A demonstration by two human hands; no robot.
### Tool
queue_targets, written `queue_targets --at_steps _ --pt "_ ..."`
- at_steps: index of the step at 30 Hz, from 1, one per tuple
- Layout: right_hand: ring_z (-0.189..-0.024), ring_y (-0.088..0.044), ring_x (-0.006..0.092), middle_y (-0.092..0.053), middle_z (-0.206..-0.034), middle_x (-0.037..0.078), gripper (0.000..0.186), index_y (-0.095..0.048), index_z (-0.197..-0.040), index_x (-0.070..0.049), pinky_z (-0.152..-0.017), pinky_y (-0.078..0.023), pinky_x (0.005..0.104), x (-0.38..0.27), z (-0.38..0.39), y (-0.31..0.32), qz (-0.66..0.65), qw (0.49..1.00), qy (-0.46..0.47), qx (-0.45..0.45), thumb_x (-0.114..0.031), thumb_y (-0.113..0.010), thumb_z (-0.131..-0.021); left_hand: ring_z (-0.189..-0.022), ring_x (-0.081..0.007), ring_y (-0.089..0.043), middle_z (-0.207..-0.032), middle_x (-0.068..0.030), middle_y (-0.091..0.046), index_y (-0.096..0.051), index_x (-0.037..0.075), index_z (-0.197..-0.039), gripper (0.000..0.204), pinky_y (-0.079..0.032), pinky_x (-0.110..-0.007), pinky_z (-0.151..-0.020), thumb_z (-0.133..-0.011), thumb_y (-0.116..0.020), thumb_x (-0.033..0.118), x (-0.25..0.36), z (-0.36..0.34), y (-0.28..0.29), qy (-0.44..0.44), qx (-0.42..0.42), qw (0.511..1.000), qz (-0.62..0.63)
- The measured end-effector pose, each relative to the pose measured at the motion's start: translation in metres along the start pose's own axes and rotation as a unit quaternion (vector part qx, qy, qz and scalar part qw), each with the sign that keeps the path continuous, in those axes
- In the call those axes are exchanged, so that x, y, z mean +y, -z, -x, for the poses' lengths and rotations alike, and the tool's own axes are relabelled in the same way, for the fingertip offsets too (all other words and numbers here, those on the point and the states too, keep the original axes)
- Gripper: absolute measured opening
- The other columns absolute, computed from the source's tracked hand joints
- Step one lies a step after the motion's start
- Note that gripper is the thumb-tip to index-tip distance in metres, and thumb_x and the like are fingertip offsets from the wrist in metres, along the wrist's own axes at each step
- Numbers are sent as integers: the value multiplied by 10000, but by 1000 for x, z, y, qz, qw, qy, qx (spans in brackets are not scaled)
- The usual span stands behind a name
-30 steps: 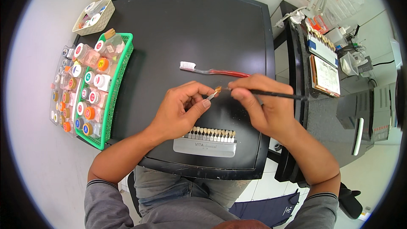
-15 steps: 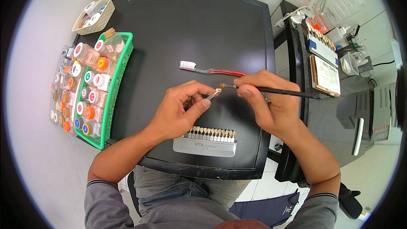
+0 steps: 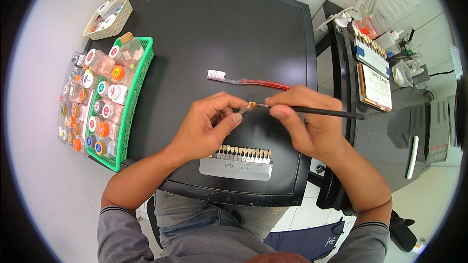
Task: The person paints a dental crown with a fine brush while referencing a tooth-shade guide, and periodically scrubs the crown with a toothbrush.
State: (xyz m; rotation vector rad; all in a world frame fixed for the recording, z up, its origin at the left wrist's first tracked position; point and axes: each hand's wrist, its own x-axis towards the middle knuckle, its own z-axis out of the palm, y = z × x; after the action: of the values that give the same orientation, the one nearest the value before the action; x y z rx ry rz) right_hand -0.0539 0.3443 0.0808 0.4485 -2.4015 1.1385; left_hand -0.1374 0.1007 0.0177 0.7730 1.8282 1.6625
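My left hand (image 3: 209, 124) is pinched on a small grey tab (image 3: 244, 110) with a tooth-shaped tip (image 3: 251, 103), pale with an amber-brown patch. My right hand (image 3: 309, 122) grips a thin black-handled brush (image 3: 336, 113), whose fine tip is at or very close to the tooth-shaped tip; whether they touch is hard to tell. Beyond my hands lies a red and clear toothbrush (image 3: 265, 84) with white bristles. Below my hands rests a silver shade-guide holder (image 3: 235, 169) carrying several tooth-shaped tabs.
A green basket (image 3: 135, 90) of small jars and a clear tray (image 3: 65, 121) of more jars stand left on the black desk (image 3: 185, 29), a cream basket (image 3: 122, 17) behind. On the right counter (image 3: 370, 126) are a notebook (image 3: 373, 85), another shade guide (image 3: 369, 57) and containers.
My right hand drew back to the right half a second ago and has since come leftward again, bringing the brush tip back to the tooth-shaped tip. My left hand has stayed nearly still.
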Motion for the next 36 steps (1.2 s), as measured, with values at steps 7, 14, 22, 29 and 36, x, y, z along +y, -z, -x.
queue_targets --at_steps 7,14,22,29,36 --pt "-784 -752 294 -800 -963 126 93 -798 -1047 9 -699 -589 357 3 2 2 -12 1000 -7 -14 -74 -821 -1011 -779 -57 -548 -960 0 -610 -764 -16 -1288 231 -448 -259 -699 -1093 -718 97 2 0 -2 -27 8 999 -41" --pt "-789 -742 314 -790 -960 122 107 -795 -1053 9 -717 -594 377 1 3 -1 -8 1000 -21 -22 -84 -826 -1011 -764 -54 -533 -927 0 -594 -777 -13 -1269 220 -428 -259 -693 -1078 -729 86 5 0 -3 -39 8 997 -69" --pt "-748 -732 299 -784 -943 131 86 -796 -1030 4 -675 -581 368 2 3 1 0 1000 -20 -13 -74 -826 -1006 -757 -58 -523 -932 1 -583 -772 -19 -1270 222 -428 -262 -691 -1079 -720 82 3 -1 -3 -40 10 997 -64" --pt "-737 -734 296 -788 -938 131 72 -795 -1022 11 -667 -577 362 -1 -1 4 7 1000 -13 -8 -55 -818 -1003 -759 -56 -527 -938 1 -587 -766 -21 -1277 228 -429 -261 -690 -1080 -719 82 3 0 -2 -35 11 998 -55" --pt "-730 -739 284 -792 -940 133 72 -801 -1026 10 -651 -578 353 0 -1 4 11 999 -33 -1 -52 -823 -998 -760 -53 -528 -945 2 -595 -767 -20 -1271 222 -426 -259 -687 -1081 -717 84 3 1 -2 -25 10 999 -46"
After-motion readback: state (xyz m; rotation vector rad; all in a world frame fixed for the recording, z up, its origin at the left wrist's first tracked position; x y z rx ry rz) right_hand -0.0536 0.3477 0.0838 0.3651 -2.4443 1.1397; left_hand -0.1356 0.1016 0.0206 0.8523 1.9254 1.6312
